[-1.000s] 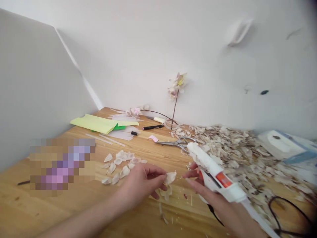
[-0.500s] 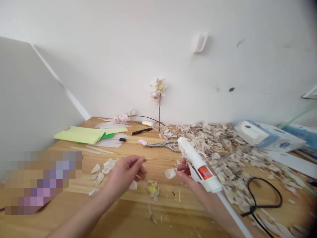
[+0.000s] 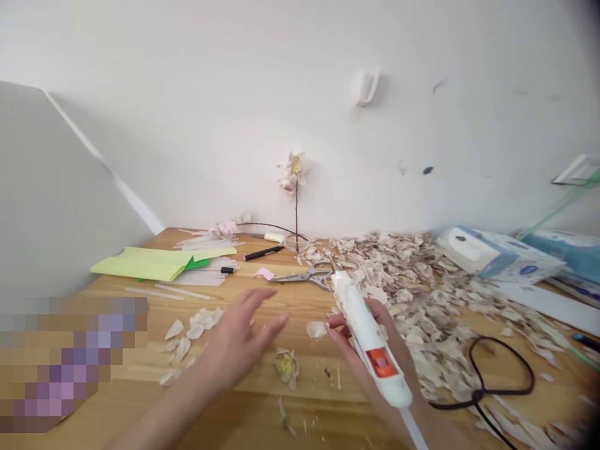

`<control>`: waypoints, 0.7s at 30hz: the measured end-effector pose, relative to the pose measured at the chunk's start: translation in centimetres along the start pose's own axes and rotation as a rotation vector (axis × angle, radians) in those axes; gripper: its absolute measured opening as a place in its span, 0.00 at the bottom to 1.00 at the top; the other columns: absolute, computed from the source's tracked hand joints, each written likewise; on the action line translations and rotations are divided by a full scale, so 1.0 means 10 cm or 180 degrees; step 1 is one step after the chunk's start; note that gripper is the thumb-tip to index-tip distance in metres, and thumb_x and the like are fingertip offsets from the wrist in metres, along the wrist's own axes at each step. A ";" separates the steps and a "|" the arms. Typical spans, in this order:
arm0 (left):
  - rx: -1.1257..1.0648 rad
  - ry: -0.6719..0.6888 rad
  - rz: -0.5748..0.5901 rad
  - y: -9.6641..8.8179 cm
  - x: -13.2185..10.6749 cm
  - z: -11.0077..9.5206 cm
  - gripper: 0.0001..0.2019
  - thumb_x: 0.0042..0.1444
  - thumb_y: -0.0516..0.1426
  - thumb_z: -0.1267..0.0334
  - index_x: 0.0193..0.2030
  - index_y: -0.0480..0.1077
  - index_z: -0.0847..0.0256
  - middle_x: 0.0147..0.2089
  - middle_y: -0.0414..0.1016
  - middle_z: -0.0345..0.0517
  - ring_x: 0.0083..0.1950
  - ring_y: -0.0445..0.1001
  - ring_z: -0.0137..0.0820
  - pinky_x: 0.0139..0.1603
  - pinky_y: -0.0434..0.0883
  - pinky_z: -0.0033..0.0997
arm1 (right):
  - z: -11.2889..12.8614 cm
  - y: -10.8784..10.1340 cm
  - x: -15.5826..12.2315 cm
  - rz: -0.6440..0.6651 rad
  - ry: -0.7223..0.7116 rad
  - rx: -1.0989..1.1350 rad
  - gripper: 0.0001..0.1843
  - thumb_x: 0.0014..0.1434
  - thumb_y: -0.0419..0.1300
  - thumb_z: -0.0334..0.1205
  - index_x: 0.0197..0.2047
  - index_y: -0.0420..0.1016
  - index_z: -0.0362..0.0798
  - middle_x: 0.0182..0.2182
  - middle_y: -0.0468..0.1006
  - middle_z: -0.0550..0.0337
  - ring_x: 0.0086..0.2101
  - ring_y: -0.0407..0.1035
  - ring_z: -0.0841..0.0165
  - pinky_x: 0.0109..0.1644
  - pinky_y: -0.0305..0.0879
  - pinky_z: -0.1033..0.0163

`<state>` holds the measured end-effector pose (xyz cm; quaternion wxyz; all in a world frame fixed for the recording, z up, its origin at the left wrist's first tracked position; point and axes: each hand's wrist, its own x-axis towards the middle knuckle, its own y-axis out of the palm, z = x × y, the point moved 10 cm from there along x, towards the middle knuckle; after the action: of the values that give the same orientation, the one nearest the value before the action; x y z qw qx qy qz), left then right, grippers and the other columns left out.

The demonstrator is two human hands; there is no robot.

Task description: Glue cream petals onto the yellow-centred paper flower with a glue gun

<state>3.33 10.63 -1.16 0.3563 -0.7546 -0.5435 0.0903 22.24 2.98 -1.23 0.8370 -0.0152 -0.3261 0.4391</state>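
Note:
My right hand (image 3: 360,337) is shut around a white hot glue gun (image 3: 368,340) with an orange-red patch, its nozzle pointing away from me. A loose pale petal (image 3: 317,329) sits just left of those fingers; I cannot tell whether they touch it. My left hand (image 3: 239,337) is open above the wooden table (image 3: 300,300), fingers spread, holding nothing. Nearest to it, a small yellow-centred paper flower head (image 3: 285,367) lies on the wood, with a loose group of cut petals (image 3: 190,331) further left.
A large heap of pale petals (image 3: 403,275) covers the table's right side, beside steel scissors (image 3: 304,276). Toward the back lie yellow-green paper (image 3: 150,264), glue sticks (image 3: 178,292), a marker (image 3: 262,253) and a stemmed flower (image 3: 294,172). A tissue box (image 3: 497,256) and black cord (image 3: 487,381) are right.
My left hand has opened wider and no longer holds a petal. The glue gun has turned from tilting left to pointing away, and the whole view has shifted as my head moved.

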 end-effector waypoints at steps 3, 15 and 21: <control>-0.1529 -0.0448 0.0500 0.39 -0.12 -0.10 0.22 0.48 0.59 0.55 0.49 0.65 0.59 0.45 0.73 0.50 0.49 0.71 0.37 0.50 0.67 0.38 | -0.02 0.06 -0.04 0.0066 0.0197 0.0128 0.11 0.47 0.59 0.39 0.35 0.64 0.52 0.24 0.76 0.63 0.24 0.72 0.63 0.27 0.70 0.58; -0.2841 -0.1687 0.0847 0.57 -0.28 -0.03 0.11 0.42 0.64 0.61 0.31 0.71 0.65 0.28 0.76 0.44 0.35 0.76 0.32 0.30 0.73 0.26 | 0.23 0.06 -0.02 0.0638 0.0821 0.0496 0.09 0.47 0.62 0.44 0.32 0.71 0.50 0.26 0.79 0.59 0.27 0.74 0.63 0.30 0.72 0.61; -0.2897 -0.1791 0.1007 0.62 -0.28 -0.03 0.13 0.38 0.65 0.59 0.31 0.73 0.64 0.30 0.76 0.46 0.37 0.76 0.36 0.28 0.73 0.26 | 0.15 0.12 -0.06 0.0800 0.1093 0.0538 0.10 0.50 0.58 0.45 0.35 0.70 0.50 0.32 0.79 0.56 0.25 0.73 0.65 0.21 0.68 0.65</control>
<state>7.06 7.07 -5.59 -0.1822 -0.8516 -0.4819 0.0969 20.28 2.82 -0.73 0.8172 -0.0600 -0.1366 0.5567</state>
